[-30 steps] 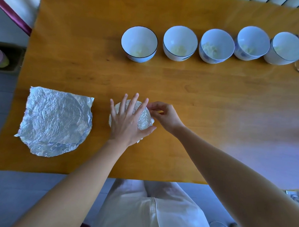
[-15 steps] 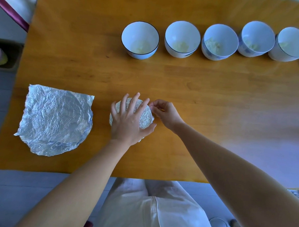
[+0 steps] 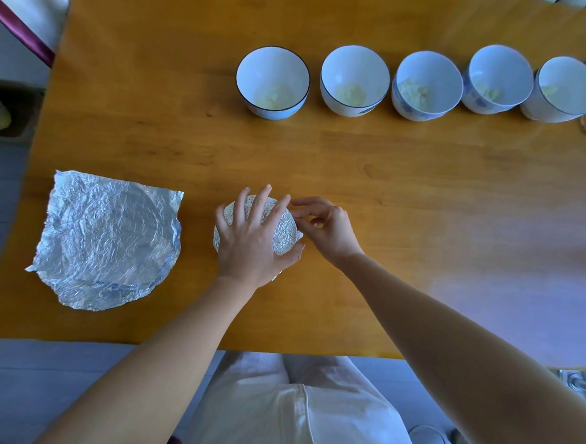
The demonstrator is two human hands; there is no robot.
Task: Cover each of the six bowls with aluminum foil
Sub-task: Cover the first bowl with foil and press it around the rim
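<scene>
head: crinkled foil [image 3: 284,233] over round bowl

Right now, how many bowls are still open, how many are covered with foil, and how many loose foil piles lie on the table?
Open bowls: 5
Foil-covered bowl: 1
Loose foil pile: 1
Total: 7

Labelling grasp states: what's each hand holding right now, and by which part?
Right hand pinches the foil-covered bowl by the foil at its right rim, fingers curled. Left hand grips nothing: it presses flat on top, fingers spread.
</scene>
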